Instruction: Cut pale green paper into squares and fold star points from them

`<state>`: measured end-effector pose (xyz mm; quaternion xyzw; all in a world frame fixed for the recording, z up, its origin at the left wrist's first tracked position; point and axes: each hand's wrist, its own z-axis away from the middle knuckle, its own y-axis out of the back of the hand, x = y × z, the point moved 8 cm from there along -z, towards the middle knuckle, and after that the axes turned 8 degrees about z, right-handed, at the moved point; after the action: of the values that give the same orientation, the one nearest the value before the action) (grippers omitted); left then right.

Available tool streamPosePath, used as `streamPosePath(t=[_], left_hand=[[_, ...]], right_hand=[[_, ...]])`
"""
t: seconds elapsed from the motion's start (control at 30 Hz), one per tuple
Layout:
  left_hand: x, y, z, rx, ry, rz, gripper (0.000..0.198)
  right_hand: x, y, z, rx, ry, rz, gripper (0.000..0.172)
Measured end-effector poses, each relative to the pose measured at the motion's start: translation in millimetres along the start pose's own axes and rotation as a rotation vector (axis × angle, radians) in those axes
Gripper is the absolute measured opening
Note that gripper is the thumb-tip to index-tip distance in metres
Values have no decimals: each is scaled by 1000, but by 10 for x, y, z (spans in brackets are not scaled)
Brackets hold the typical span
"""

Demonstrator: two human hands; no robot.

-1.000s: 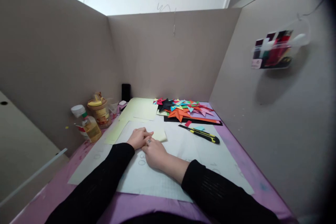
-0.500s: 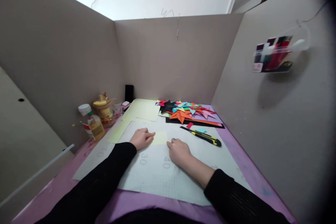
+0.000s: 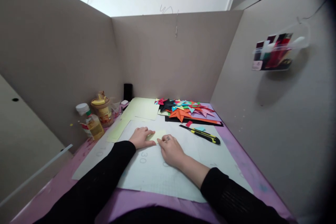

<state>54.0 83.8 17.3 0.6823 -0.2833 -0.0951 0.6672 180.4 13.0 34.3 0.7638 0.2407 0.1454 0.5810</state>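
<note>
Amber liquid [image 3: 98, 132] stands in a bottle [image 3: 90, 120]; left hand [image 3: 141, 137] lies spread on yellow paper [image 3: 159, 133], right hand [image 3: 172, 150] meeting it, grip unclear.

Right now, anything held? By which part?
Left hand on small yellow paper, at its left side; right hand at its near edge. Gripped or just pressed: can't tell.

The paper slip [image 3: 159, 134] lies left of the cutter [image 3: 203, 135], both before the stars [image 3: 180, 113].

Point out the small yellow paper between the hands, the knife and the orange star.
Small yellow paper [image 3: 158, 134]: head view, its uncovered middle.
Knife [image 3: 203, 134]: head view, middle of the handle.
Orange star [image 3: 180, 113]: head view, its center.
</note>
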Motion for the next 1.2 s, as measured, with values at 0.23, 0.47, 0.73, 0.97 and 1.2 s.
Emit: streamPosePath(t=[0.23,0.47,0.73,0.97,1.2], left_hand=[[-10,-14,2,-8,-12,-10,64],[-37,-30,-5,-19,-12,17,71],[7,8,19,-7,-42,2,61],[59,49,38,4,-26,13,41],[72,41,28,9,-41,-12,40]], right_hand=[[-150,-142,-26,-45,107,-118,48],[-151,-157,-19,-66,139,-150,50],[-147,-154,-17,-117,118,-148,49],[-164,-150,-13,-112,151,-132,45],[-75,-142,-10,-86,67,-93,36]])
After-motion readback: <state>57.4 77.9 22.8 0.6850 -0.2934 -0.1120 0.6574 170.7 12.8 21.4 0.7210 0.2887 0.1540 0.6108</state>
